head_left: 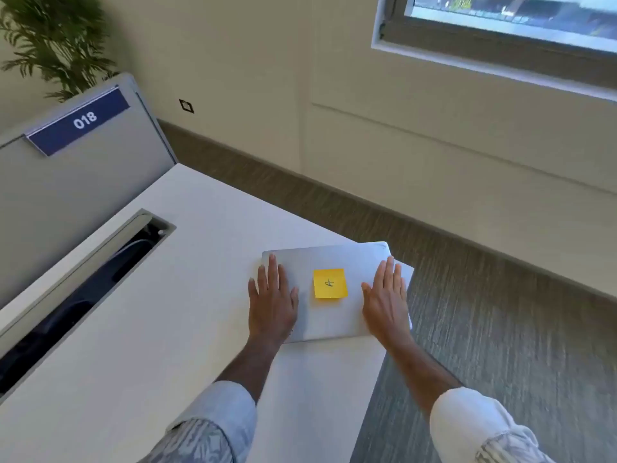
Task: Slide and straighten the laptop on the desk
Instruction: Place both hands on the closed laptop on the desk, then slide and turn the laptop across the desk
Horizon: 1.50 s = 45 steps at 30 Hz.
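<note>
- On the white desk (167,312), near its far right corner, lies a closed laptop (329,315); one of its corners juts past the desk's right edge, over the floor.
- Along the left side of the desk runs an open cable trough (83,289) with a grey rim, dark inside, with a pale cable showing.
- Behind the trough stands a grey partition (66,182) carrying a blue label (80,120) that reads "018".
- Behind the partition, in the top left, is a green plant (53,38).
- Beyond the desk, grey striped carpet (484,329) meets a cream wall (267,78) with a dark skirting; a window (517,21) sits at the top right, and a small dark socket (186,105) is set low in the wall.
- The laptop is silver, lid shut, with rounded corners, and sits slightly askew to the desk's edges.
- A yellow note (330,283) is stuck to the middle of the lid, marked with a handwritten sign that looks like an "A" turned sideways.
- The left hand (272,302) lies flat and open on the lid's left part, fingers spread and pointing away, gripping nothing.
- The right hand (387,295) lies flat and open on the lid's right part, fingers together, gripping nothing.
- The note lies between the two hands, touching neither.
- Both forearms are bare below rolled pale sleeves (467,422).
</note>
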Available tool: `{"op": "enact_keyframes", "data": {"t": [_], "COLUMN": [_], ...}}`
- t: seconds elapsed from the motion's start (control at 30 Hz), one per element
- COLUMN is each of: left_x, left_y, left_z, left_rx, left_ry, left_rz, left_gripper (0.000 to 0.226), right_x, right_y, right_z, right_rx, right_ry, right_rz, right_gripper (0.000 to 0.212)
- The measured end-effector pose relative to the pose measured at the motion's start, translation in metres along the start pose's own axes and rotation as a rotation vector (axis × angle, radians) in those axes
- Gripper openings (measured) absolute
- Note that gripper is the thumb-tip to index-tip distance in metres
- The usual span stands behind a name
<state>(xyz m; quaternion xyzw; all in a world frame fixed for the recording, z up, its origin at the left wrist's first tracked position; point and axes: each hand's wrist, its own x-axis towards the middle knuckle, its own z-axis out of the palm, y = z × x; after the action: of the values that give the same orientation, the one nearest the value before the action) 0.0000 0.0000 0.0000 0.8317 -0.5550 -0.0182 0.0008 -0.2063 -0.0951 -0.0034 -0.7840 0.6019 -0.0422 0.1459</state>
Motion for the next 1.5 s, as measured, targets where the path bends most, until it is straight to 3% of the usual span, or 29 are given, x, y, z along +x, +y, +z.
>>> {"op": "enact_keyframes", "data": {"t": [0.27,0.6,0.73,0.83,1.23,1.5], "left_x": [0.008,0.013,0.014,0.013,0.016,-0.003], "left_y": [-0.004,0.006,0.009,0.011,0.000,-0.026], "left_z": [0.014,0.016,0.017,0.019,0.021,0.010], "left_rx": [0.041,-0.116,-0.175,-0.219,-0.436,-0.566], "left_ry": [-0.037,-0.078,-0.041,-0.031,0.036,0.105], "left_rz": [-0.137,-0.331,-0.425,-0.484,-0.567,-0.674], "left_gripper": [0.063,0.078,0.071,0.065,0.074,0.076], "right_x": [0.020,0.030,0.032,0.030,0.027,0.021], "right_y": [0.005,0.007,0.006,0.006,0.007,-0.021], "right_z": [-0.004,0.002,0.004,0.005,0.013,0.010], "right_rx": [-0.086,-0.078,-0.064,-0.045,0.175,0.245], "right_ry": [0.017,0.034,0.043,0.091,0.218,0.229], "right_rz": [0.139,0.297,0.314,0.341,0.356,0.249], "right_gripper": [0.062,0.074,0.073,0.061,0.055,0.053]}}
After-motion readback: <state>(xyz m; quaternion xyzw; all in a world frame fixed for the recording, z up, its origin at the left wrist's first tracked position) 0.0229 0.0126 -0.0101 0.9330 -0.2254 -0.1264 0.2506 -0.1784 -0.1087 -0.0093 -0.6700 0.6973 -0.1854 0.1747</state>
